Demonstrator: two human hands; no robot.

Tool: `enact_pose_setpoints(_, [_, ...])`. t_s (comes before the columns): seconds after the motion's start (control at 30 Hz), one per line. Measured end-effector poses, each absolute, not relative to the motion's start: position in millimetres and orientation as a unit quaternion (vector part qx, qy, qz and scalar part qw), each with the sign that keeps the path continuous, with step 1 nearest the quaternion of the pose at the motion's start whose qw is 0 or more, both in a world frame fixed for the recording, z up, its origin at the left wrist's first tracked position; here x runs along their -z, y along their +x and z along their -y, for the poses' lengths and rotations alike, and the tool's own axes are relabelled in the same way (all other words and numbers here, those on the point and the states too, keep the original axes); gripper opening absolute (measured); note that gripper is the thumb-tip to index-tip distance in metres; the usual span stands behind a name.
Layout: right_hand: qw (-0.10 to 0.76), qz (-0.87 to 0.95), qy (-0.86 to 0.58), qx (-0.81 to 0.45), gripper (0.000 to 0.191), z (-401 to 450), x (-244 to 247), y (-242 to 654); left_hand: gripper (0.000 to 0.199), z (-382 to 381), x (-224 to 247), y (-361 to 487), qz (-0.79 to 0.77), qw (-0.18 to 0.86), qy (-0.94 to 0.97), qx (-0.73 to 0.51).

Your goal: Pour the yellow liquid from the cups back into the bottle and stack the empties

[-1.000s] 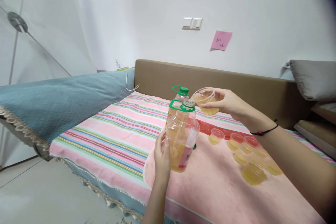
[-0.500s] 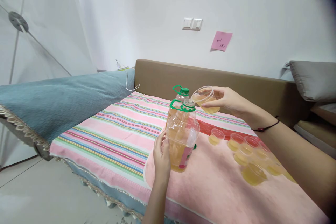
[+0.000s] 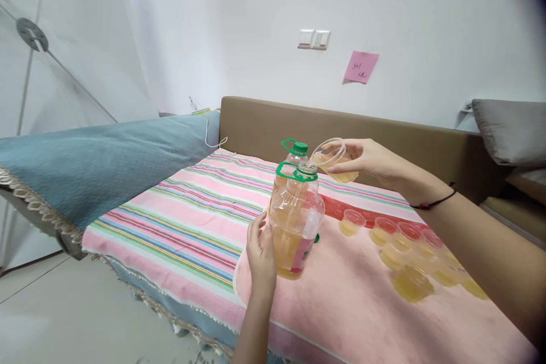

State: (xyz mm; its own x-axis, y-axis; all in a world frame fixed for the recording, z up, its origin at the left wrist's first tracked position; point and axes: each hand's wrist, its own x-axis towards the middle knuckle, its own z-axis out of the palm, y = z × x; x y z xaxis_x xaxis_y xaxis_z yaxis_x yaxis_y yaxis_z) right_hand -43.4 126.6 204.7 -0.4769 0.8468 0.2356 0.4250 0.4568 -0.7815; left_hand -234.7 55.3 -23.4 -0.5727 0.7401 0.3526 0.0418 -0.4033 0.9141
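Note:
My right hand (image 3: pixel 369 162) grips a clear plastic cup (image 3: pixel 341 173) of pale yellow liquid. The cup is tipped to the left, its rim right at the uncapped mouth of a clear plastic bottle (image 3: pixel 292 233). That bottle stands upright, partly filled with the same yellow liquid, with a green ring handle at its neck. Against its left side rests my left hand (image 3: pixel 261 253), fingers curved round it. A second bottle with a green cap (image 3: pixel 300 148) stands just behind, mostly hidden by the first.
Several cups (image 3: pixel 412 284) holding yellow liquid stand at the right on a pink mat (image 3: pixel 341 307). A green cap (image 3: pixel 316 238) shows beside the front bottle. Behind lie a red strip (image 3: pixel 336 207), a striped cloth (image 3: pixel 170 205) and a brown backrest (image 3: pixel 264 119).
The cup in my right hand is tilted slightly further towards the bottle mouth and seems to hold less liquid. My left hand stays at the bottle.

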Motion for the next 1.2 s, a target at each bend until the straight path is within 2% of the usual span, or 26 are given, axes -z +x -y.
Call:
enact_pose_setpoints(0.37, [0.278,0.81,-0.403,-0.323,0.042,-121,-216,-47,0.044,-55,23,-235,-0.499,0.238,0.385,-0.739])
enact_pose_setpoints(0.67, [0.239,0.819,-0.427,-0.298,0.05,-135,-219,-41,0.042,-56,22,-234,-0.489,0.236,0.392,-0.743])
enact_pose_setpoints(1.2, [0.189,0.848,-0.43,-0.246,0.053,-145,-229,-42,0.039,-54,21,-234,-0.483,0.23,0.407,-0.74])
